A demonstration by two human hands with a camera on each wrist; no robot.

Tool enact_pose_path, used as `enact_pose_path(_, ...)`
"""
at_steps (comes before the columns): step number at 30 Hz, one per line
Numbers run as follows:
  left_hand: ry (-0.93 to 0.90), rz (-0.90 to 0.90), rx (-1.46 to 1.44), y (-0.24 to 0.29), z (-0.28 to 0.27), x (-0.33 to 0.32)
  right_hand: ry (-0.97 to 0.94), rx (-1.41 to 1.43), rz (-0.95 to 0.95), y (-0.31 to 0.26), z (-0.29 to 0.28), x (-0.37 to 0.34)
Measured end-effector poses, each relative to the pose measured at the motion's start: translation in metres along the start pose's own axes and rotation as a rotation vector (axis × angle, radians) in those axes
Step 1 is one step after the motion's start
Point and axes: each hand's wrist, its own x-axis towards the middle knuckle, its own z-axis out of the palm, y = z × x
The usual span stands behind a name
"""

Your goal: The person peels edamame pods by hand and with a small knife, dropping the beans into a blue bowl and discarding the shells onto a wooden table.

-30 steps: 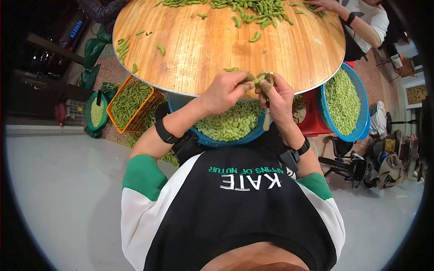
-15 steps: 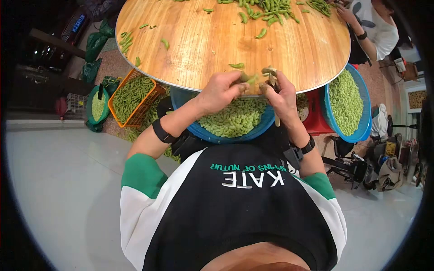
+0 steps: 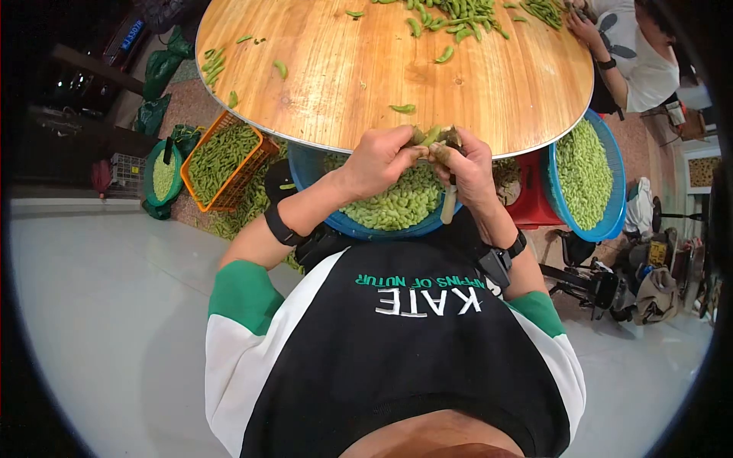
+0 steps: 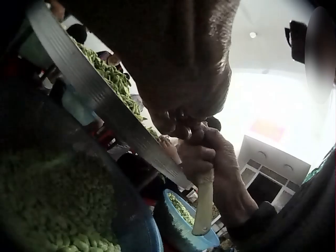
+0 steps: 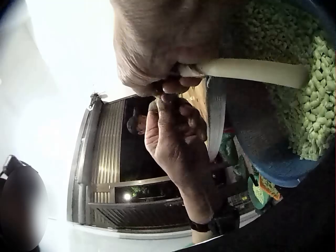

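Just over the table's near edge, the left hand (image 3: 379, 159) pinches a green bean pod (image 3: 431, 136) between thumb and fingers. The right hand (image 3: 472, 166) meets it at the fingertips, which look dark. That hand also grips a tool with a pale handle (image 3: 450, 204) sticking out below the palm; the fingers hide its working end. In the left wrist view the same handle (image 4: 203, 207) points downward. Under both hands stands a blue basket (image 3: 359, 233) holding shelled green beans (image 3: 393, 202). One loose pod (image 3: 402, 109) lies on the round wooden table (image 3: 328, 84) beyond the fingers.
More pods (image 3: 466, 17) are heaped at the table's far side, where another person (image 3: 630, 69) works. An orange crate (image 3: 243, 177) of pods stands at left. To the right are a blue basin (image 3: 616, 206) of shelled beans and a red stool (image 3: 532, 200).
Half a second ago the hands were slightly apart, with a blurred pod at the left fingers. Now their fingertips have come back together at a pod. The right hand keeps the pale handle.
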Motion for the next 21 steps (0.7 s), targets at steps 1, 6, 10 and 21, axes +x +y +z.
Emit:
enact_pose_path(1,-0.001,-0.002,-0.001,0.001,0.001,-0.001,-0.008,0.015,-0.015,0.002,0.0,0.0)
enact_pose_path(6,0.121,0.145,0.075,0.001,0.008,0.0,-0.011,0.047,-0.016,-0.001,0.001,0.0)
enact_pose_path(10,0.095,0.061,-0.023,-0.002,0.012,-0.001,0.021,0.034,-0.019,0.0,0.003,-0.002)
enact_pose_path(21,-0.026,-0.429,-0.523,0.001,0.003,0.004,-0.015,-0.206,-0.034,0.001,-0.004,0.003)
